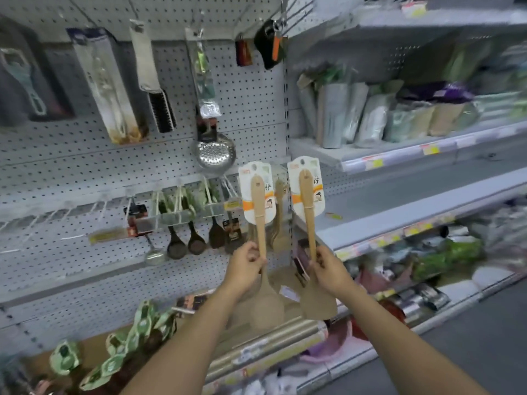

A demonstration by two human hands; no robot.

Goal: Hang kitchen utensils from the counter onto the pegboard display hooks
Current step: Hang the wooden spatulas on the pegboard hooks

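I hold two wooden spatulas upright, handle tips up, each with a white and orange card at the top. My left hand (248,265) grips the handle of the left spatula (260,212); its blade hangs below my wrist. My right hand (325,267) grips the handle of the right spatula (307,203), whose flat blade shows under the hand. Both are raised in front of the white pegboard (251,109), close to its right edge. Another wooden utensil (280,215) hangs on the board between and behind the two.
Hanging on the board are a steel skimmer (215,151), dark wooden spoons (196,240), brushes and openers. Long empty hooks (42,220) stick out at the left. The bottom shelf (279,346) holds green-carded utensils and rolls. Shelves of packaged goods (399,115) stand at the right.
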